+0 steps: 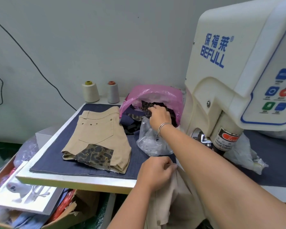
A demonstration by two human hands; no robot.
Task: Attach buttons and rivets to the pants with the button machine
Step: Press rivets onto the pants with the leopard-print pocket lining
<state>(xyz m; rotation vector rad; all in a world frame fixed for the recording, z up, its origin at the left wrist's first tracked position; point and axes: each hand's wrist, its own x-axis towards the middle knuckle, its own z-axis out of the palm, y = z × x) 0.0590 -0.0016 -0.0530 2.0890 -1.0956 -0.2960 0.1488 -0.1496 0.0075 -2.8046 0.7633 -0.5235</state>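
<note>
On table: two thread cones (90, 91), one pants (98, 138).

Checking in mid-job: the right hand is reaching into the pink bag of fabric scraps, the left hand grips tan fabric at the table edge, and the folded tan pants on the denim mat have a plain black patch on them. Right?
Not quite. The patch on the folded tan pants is leopard print, not plain black, as the head view shows. The rest holds: the right hand reaches into the pink bag, and the left hand grips tan fabric at the table edge.

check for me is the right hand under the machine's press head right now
No, the right hand reaches into the pink bag of fabric scraps, well left of the press head.
</note>
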